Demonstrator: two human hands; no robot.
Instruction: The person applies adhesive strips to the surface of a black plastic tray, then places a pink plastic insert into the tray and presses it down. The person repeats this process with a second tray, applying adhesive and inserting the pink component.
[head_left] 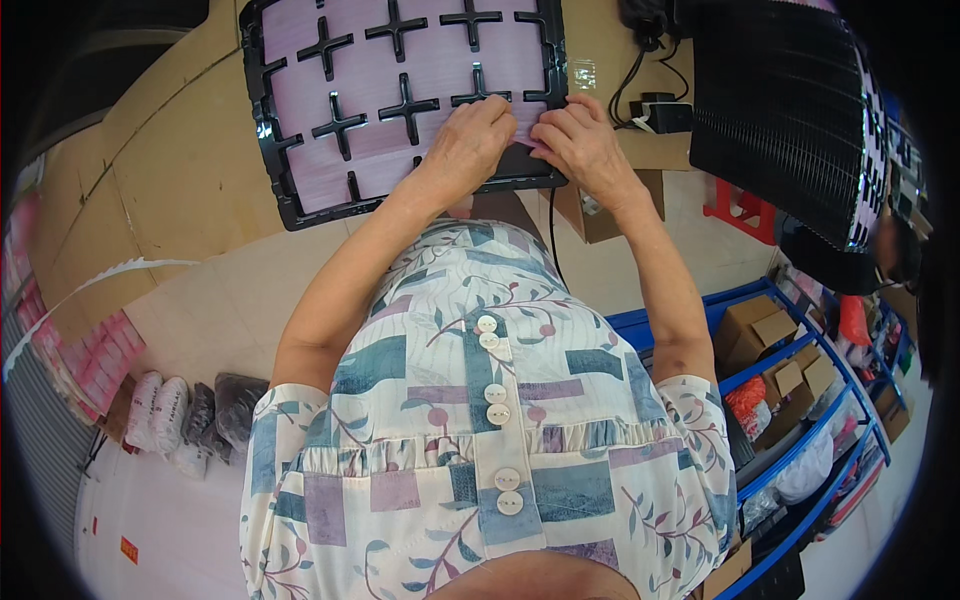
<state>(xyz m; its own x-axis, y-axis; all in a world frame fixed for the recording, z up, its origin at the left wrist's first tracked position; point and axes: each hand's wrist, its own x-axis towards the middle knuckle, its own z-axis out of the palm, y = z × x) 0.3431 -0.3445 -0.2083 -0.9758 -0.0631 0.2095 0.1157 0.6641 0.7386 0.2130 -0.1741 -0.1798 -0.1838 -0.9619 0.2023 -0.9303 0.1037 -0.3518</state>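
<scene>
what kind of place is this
Probably a small workshop or packing room. Both hands press on a black plastic tray of pink sheets on a cardboard-covered bench, with blue shelving holding cardboard boxes and bags beside it.

Even, bright light fills the scene, with no hard shadows. Small glints of glare sit on the glossy rim of the black tray, which stays sharp. Away from the tray, straight edges bend and the corners fall to black; things right of it blur slightly.
</scene>
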